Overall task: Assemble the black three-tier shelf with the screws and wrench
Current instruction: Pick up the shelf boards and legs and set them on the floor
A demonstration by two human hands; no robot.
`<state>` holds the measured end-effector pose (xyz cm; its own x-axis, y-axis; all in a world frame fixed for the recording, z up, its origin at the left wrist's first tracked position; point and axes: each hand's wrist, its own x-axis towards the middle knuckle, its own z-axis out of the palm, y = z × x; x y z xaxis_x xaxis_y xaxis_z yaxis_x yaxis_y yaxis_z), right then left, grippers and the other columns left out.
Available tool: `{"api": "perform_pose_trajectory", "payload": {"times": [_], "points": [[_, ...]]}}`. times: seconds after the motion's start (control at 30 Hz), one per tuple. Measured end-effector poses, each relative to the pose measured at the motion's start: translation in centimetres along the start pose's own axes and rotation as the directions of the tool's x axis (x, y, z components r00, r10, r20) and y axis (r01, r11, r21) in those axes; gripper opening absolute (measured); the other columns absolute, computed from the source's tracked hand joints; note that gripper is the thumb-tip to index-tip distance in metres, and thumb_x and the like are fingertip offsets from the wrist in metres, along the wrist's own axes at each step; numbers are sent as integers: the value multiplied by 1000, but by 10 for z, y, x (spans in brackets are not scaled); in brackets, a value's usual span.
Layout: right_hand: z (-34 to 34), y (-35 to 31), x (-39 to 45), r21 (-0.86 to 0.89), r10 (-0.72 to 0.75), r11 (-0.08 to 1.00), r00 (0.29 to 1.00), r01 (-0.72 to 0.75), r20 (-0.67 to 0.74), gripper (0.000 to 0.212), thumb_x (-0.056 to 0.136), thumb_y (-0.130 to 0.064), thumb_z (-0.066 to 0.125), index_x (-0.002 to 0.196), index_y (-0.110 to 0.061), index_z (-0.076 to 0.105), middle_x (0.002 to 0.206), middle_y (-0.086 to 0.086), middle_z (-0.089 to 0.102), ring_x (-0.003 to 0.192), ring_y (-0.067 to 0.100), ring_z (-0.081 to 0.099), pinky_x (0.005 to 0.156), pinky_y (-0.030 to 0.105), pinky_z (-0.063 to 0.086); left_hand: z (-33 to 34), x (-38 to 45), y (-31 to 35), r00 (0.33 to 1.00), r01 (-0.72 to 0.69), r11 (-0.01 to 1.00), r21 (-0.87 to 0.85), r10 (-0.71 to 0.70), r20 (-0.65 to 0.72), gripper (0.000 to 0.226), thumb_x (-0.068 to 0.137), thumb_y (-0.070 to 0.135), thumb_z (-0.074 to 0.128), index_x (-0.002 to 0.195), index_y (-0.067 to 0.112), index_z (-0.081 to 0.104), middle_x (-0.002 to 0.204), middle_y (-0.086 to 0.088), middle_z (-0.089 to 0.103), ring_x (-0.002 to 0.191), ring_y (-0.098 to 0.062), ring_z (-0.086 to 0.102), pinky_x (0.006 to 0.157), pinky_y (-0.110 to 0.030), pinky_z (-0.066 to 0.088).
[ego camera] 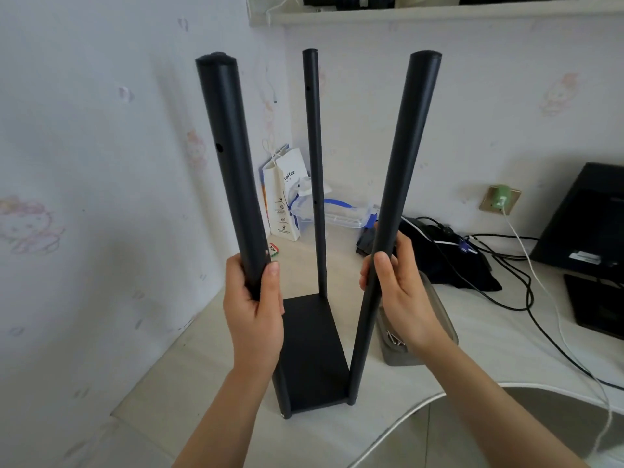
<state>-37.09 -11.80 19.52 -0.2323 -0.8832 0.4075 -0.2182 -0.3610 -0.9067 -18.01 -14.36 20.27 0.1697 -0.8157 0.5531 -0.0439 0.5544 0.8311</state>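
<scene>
Pale laminate worktop carries the half-built black shelf upright near its rounded front edge, presumably so both hands can reach it from above. One tier panel sits low between the posts, and only three posts show: the rear post stands alone at the panel's far right corner, while the far left corner looks bare. The two near posts splay outward toward the top, which suggests their joints are loose or that the person is steadying them. The left hand wraps its fingers and thumb around the left front post, gripping it partway up. The right hand holds the right front post, thumb across the front and fingers curled behind. Side holes in the posts face inward, probably where the upper tiers will be screwed on. Just right of the shelf, touching or nearly so, a grey tray keeps the screws within reach; no wrench is visible. Behind stand a paper coffee bag, a clear lidded box, dark cloth, cables and a monitor.
</scene>
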Motion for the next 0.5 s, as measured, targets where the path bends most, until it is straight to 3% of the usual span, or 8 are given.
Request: {"api": "perform_pose_trajectory", "payload": {"times": [0.1,0.2,0.37,0.5], "points": [[4,-7,3,-17,-6,1000,1000,7,18,38,102,-37,37,139,-31,35,78,4,54,73,17,54,73,26,49,-3,7,2,999,18,1000,-8,-18,-27,32,94,54,51,104,24,55,70,7,54,55,-12,52,51,-19,46],[9,-18,2,-23,-21,1000,1000,21,4,34,106,-30,35,140,-28,35,76,11,52,70,20,52,70,28,48,-9,14,7,1000,11,1000,6,-11,-10,40,94,56,51,106,18,54,77,0,56,64,-21,55,60,-28,49],[17,-33,-7,-30,4,1000,999,-5,-45,37,107,-24,36,143,-19,33,75,12,53,68,18,52,69,26,49,-21,20,17,1000,9,999,-37,-9,11,35,93,53,53,103,20,56,72,1,56,56,-16,54,51,-21,47],[27,-50,-23,-11,9,1000,993,-10,-116,26,107,-22,36,132,-25,41,73,7,51,67,23,50,64,27,48,-37,20,27,998,9,994,-112,-1,69,23,95,45,55,97,22,56,61,-7,48,43,-17,46,41,-24,43]]}}
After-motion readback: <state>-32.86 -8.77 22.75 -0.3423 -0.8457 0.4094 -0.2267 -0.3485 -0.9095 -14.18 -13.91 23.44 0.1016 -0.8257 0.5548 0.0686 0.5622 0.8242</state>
